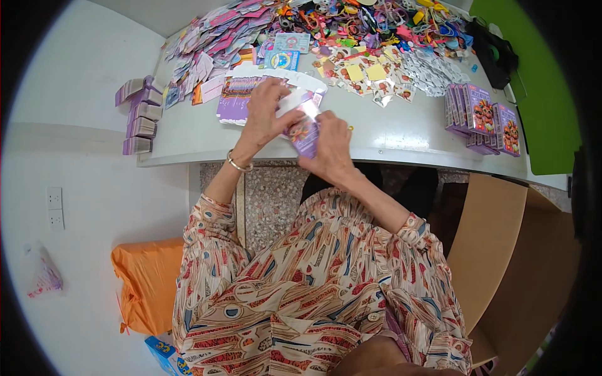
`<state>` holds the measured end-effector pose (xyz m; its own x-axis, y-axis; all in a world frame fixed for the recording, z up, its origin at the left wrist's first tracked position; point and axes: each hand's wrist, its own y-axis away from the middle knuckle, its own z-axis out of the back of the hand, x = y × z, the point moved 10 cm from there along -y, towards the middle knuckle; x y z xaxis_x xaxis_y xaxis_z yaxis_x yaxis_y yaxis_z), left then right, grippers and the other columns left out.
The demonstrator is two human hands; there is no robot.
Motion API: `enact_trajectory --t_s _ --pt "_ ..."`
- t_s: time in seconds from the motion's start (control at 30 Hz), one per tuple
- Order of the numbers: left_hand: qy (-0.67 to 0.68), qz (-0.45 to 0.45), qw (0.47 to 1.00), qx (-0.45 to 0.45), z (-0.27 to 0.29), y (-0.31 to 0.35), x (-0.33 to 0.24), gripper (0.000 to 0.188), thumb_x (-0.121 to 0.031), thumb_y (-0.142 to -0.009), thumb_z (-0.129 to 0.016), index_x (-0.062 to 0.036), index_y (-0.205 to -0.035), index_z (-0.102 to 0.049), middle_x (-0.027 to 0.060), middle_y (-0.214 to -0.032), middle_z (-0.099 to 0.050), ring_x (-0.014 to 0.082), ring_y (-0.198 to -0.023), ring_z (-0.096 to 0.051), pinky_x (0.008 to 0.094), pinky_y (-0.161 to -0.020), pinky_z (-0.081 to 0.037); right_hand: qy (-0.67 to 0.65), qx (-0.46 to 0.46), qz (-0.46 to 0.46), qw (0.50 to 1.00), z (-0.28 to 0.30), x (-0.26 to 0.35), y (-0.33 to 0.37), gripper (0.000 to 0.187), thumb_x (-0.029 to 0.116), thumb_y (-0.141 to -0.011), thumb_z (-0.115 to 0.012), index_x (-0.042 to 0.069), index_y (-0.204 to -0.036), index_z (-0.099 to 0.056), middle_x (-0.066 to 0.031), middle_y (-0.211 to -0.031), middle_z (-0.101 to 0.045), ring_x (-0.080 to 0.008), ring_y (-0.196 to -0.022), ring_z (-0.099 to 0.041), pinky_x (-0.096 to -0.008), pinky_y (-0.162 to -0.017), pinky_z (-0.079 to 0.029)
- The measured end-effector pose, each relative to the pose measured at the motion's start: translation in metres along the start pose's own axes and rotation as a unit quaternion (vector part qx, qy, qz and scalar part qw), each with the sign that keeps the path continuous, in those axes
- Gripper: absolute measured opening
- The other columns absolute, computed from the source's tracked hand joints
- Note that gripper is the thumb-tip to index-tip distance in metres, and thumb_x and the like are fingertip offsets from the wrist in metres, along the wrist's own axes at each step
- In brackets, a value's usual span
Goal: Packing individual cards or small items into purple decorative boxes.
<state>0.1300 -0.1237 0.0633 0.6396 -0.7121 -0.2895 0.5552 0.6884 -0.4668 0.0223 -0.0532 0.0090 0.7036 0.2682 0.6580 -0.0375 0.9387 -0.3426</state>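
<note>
Over the table's front part, I hold a small purple carton [306, 145] tilted between both hands. White flaps stick out at its upper end, and light glares off its face there. My left hand [268, 111] has its thumb and fingers bent around the upper left side, by the flaps. Closed on the right side is my right hand [333, 147], its fingertips near the upper end. Whether anything is inside the carton cannot be seen. Just left of my left hand lies a row of flat purple cartons [234, 108] with white edges, partly covered by that hand.
Finished-looking purple boxes [478, 109] stand stacked at the right. Banded purple stacks [143, 111] line the left edge. Behind lie piles of cards [219, 37], colourful trinkets [351, 22], sticker sheets [376, 72] and silvery packets [433, 70]. A cardboard box [486, 232] stands at my right.
</note>
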Motion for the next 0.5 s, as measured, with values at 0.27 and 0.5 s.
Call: enact_trajectory --t_s 0.27,0.5 --pt "0.545 0.288 0.782 0.088 -0.051 0.0 -0.016 0.037 -0.009 -0.09 -0.064 0.0012 -0.123 -0.052 0.0039 -0.097 -0.066 0.0075 -0.082 -0.06 0.0219 -0.073 -0.05 -0.018 -0.081 0.023 0.996 0.059 -0.021 -0.006 0.091 0.022 -0.054 -0.083 -0.006 -0.124 -0.031 -0.0259 -0.126 -0.039 -0.0409 -0.113 -0.041 -0.0477 -0.098 -0.034" --pt "0.54 0.204 0.816 -0.023 -0.059 -0.028 -0.053 0.041 0.0 -0.089 -0.06 0.0001 -0.125 -0.041 0.0085 -0.087 -0.066 0.0077 -0.078 -0.061 0.0208 -0.063 -0.051 -0.044 -0.056 -0.129 0.989 0.082 -0.065 -0.011 0.108 0.037 -0.054 -0.088 -0.01 -0.13 -0.026 -0.0278 -0.113 -0.05 -0.0407 -0.106 -0.053 -0.0439 -0.087 -0.046"
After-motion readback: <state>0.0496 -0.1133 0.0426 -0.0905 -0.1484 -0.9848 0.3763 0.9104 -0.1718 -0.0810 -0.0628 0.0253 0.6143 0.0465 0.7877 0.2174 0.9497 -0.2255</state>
